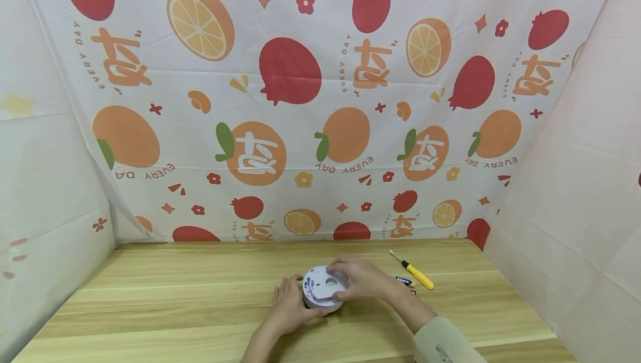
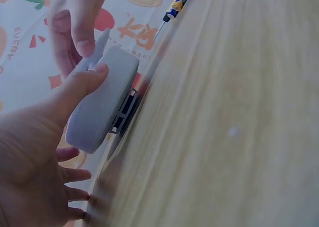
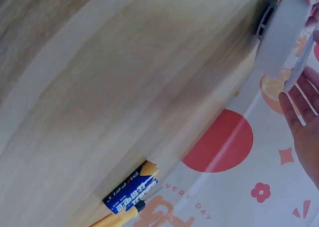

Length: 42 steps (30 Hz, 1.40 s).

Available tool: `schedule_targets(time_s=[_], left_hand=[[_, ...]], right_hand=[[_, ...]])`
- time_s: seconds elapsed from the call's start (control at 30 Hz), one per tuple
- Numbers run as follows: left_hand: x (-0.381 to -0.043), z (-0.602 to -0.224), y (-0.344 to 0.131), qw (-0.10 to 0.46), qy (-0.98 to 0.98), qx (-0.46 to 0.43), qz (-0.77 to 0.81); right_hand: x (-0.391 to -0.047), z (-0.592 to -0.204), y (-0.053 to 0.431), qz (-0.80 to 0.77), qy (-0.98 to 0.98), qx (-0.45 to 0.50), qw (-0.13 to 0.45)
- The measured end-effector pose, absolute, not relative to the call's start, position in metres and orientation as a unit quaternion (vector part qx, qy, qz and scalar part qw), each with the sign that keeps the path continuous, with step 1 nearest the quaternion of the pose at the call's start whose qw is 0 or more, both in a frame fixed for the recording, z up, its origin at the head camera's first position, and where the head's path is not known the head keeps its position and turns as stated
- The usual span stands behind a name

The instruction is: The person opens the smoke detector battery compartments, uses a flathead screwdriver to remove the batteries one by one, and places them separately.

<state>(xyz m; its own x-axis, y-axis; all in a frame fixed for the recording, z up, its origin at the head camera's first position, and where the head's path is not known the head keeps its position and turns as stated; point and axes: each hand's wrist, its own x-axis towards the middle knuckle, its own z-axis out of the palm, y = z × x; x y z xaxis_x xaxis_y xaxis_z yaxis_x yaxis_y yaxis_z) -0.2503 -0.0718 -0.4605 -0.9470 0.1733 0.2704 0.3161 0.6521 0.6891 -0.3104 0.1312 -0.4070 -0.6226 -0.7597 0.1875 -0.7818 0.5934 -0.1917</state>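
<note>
A round white smoke alarm (image 1: pixel 309 296) sits back side up on the table, its dark slotted part (image 2: pixel 124 110) facing the tabletop. My left hand (image 1: pixel 290 308) grips its near left side, with the thumb along the rim and the other fingers spread past the edge. Over the alarm's back, my right hand (image 1: pixel 363 278) pinches a thin white cover (image 1: pixel 320 285) between thumb and fingers. In the right wrist view that cover (image 3: pixel 300 62) stands at a slant to the alarm's body, one edge raised. Part of the alarm's back is hidden beneath the cover and right hand.
To the right lies a screwdriver (image 1: pixel 419 275) with a yellow and black handle. Beside it are blue batteries (image 3: pixel 130 188), partly behind my right forearm in the head view. Patterned cloth (image 1: pixel 300 146) hangs along the table's back edge, with pale cloth at both sides.
</note>
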Motion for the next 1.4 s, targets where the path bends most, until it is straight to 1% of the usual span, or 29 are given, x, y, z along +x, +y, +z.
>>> schedule_targets(time_s=[0.17, 0.37, 0.63, 0.73, 0.9, 0.97, 1.0, 1.07, 1.13, 1.2, 1.27, 1.4], left_hand=[[-0.25, -0.461, -0.073, 0.079, -0.902, -0.129, -0.404], [-0.25, -0.46, -0.072, 0.065, -0.9, -0.129, -0.411], [-0.249, -0.457, -0.074, 0.056, -0.9, -0.137, -0.411], [-0.25, -0.455, -0.074, 0.055, -0.896, -0.131, -0.421], [-0.255, -0.451, -0.077, 0.058, -0.86, -0.092, -0.498], [-0.257, -0.45, -0.078, 0.054, -0.836, -0.075, -0.54], [-0.258, -0.449, -0.079, 0.046, -0.82, -0.067, -0.567], [-0.26, -0.449, -0.079, 0.021, -0.784, -0.058, -0.618], [-0.261, -0.45, -0.079, -0.014, -0.749, -0.049, -0.661], [-0.262, -0.451, -0.078, -0.051, -0.712, -0.045, -0.699], [-0.263, -0.451, -0.077, -0.077, -0.691, -0.041, -0.718], [-0.263, -0.45, -0.076, -0.094, -0.677, -0.036, -0.73]], right_hand=[[-0.312, -0.412, 0.127, 0.121, -0.896, 0.426, 0.035], [-0.311, -0.414, 0.122, 0.123, -0.896, 0.424, 0.038], [-0.31, -0.413, 0.121, 0.141, -0.898, 0.417, 0.017], [-0.311, -0.414, 0.124, 0.195, -0.904, 0.379, -0.007], [-0.311, -0.416, 0.131, 0.375, -0.892, 0.248, -0.048], [-0.31, -0.418, 0.133, 0.435, -0.874, 0.199, -0.083], [-0.309, -0.42, 0.134, 0.466, -0.86, 0.174, -0.112], [-0.305, -0.424, 0.133, 0.518, -0.829, 0.129, -0.168], [-0.302, -0.427, 0.131, 0.556, -0.799, 0.091, -0.209], [-0.299, -0.429, 0.129, 0.586, -0.775, 0.066, -0.227], [-0.298, -0.43, 0.129, 0.597, -0.768, 0.057, -0.227], [-0.299, -0.432, 0.13, 0.612, -0.755, 0.051, -0.229]])
